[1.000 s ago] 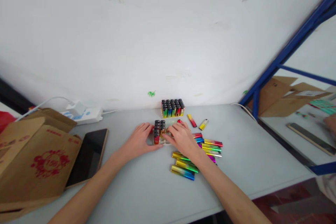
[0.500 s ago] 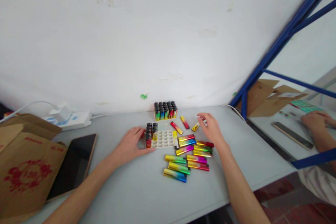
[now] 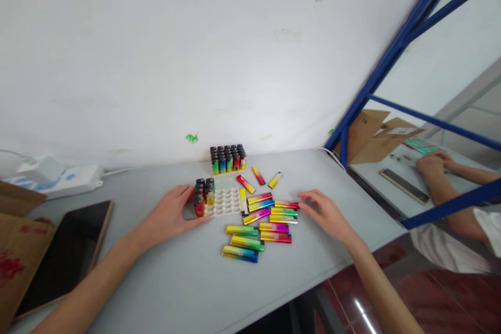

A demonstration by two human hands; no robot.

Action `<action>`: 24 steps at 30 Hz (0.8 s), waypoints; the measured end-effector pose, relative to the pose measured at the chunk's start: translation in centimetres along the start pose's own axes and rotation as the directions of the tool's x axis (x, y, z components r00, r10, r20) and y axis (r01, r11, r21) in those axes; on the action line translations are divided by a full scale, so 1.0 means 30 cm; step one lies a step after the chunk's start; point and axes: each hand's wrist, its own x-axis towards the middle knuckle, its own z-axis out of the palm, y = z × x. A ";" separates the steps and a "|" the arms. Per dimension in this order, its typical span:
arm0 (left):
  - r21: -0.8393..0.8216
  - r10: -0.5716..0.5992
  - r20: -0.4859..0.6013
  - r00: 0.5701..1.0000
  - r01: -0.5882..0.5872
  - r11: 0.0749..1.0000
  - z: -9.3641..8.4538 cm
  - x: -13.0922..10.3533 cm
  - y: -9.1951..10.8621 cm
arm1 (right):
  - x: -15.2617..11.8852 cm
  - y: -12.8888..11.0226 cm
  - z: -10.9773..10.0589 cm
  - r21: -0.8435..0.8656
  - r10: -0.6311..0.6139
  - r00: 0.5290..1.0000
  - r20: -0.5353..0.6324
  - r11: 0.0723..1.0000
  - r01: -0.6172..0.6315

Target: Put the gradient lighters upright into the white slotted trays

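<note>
A white tray [image 3: 229, 202] with round holes lies on the table, several black-topped lighters [image 3: 199, 198] standing upright in its left end. My left hand [image 3: 172, 214] holds that left end, the thumb along the front edge and the fingers by the lighters. To the right, several yellow-and-coloured lighters [image 3: 260, 204] lie flat in loose rows. My right hand [image 3: 323, 214] is at the right end of a red-and-yellow lighter [image 3: 287, 204], thumb and fingers apart; I cannot tell whether the fingertips touch it.
A full block of upright lighters [image 3: 228, 160] stands by the wall. At left are a tablet [image 3: 64, 255], a brown paper bag [image 3: 23, 261] and a power strip [image 3: 74, 180]. Beyond a blue metal frame [image 3: 376, 73] at right are a cardboard box [image 3: 368, 135] and another person's hands [image 3: 434, 164].
My right hand has moved from the far yellow lighter toward me, to the right end of the red-and-yellow one. My left hand stays at the tray. The view has swung right.
</note>
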 end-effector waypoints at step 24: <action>0.040 0.017 0.030 0.999 -0.018 0.999 -0.009 -0.007 0.022 | 0.215 -0.179 0.110 0.672 0.143 0.988 -0.059 0.738 -0.067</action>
